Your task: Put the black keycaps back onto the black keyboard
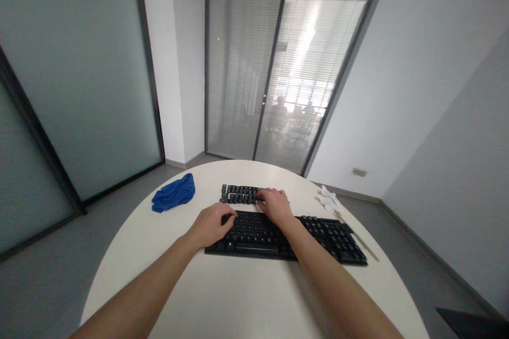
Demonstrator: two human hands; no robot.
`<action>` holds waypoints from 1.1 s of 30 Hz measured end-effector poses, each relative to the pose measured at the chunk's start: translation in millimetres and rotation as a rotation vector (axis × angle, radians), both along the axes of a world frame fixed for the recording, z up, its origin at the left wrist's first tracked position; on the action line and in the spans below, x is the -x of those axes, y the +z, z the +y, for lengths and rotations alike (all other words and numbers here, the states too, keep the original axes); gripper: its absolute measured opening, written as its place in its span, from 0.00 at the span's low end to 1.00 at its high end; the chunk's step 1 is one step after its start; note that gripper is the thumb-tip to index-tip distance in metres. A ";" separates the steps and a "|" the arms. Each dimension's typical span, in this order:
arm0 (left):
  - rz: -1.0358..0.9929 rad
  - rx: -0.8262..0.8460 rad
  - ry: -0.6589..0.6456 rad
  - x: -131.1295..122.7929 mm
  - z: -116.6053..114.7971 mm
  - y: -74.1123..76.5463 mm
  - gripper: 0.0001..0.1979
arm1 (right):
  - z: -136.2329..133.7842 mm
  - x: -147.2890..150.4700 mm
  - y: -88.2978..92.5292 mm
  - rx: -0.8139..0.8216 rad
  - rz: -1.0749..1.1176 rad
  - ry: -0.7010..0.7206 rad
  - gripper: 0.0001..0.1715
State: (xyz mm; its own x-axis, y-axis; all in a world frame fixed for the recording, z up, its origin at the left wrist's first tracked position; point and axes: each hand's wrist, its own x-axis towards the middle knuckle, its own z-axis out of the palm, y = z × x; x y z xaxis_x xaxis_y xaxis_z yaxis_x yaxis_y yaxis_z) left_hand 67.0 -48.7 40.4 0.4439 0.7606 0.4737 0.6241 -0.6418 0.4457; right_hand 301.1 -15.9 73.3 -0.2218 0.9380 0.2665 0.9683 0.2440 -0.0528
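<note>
A black keyboard [256,248] lies across the round table, and part of its upper area shows small round sockets without keycaps. My left hand [210,225] is closed at the keyboard's upper left corner, fingers curled against its edge. Just behind the keyboard, loose black keycaps [238,195] are laid out in rows. My right hand [276,205] reaches over the keyboard to the right end of these rows, thumb and fingertips pinched at a keycap [260,197]. The hand hides part of the rows and the keyboard's middle.
A crumpled blue cloth [174,193] lies at the table's left. To the right are a crumpled white tissue [328,199] and a thin stick-like tool [360,237] beside the keyboard. The white table [191,296] has a curved edge. A glass door with blinds [242,74] stands beyond.
</note>
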 end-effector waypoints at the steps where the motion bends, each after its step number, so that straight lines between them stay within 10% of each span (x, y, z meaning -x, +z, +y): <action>1: -0.003 0.001 0.004 -0.1 0.0 0.0 0.08 | 2.2 2.6 -1.3 0.004 -0.007 0.002 0.12; 16: -0.006 0.003 -0.005 -1.3 -1.4 1.7 0.09 | -7.5 -6.6 -3.0 0.023 0.106 -0.038 0.10; 24: -0.003 0.008 0.004 -1.4 2.7 -4.5 0.11 | -58.1 -20.2 -6.9 0.210 0.681 0.266 0.13; 33: 0.021 0.019 0.002 -2.8 2.1 -1.1 0.10 | -66.4 -28.8 -23.3 0.244 0.739 0.257 0.13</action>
State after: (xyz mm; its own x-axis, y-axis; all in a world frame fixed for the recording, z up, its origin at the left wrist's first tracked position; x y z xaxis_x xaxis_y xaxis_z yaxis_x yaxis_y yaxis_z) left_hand 69.9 -46.5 39.3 0.4518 0.7705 0.4497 0.6350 -0.6318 0.4446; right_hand 329.9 -82.3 50.0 -0.2849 0.9322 0.2234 0.5784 0.3530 -0.7354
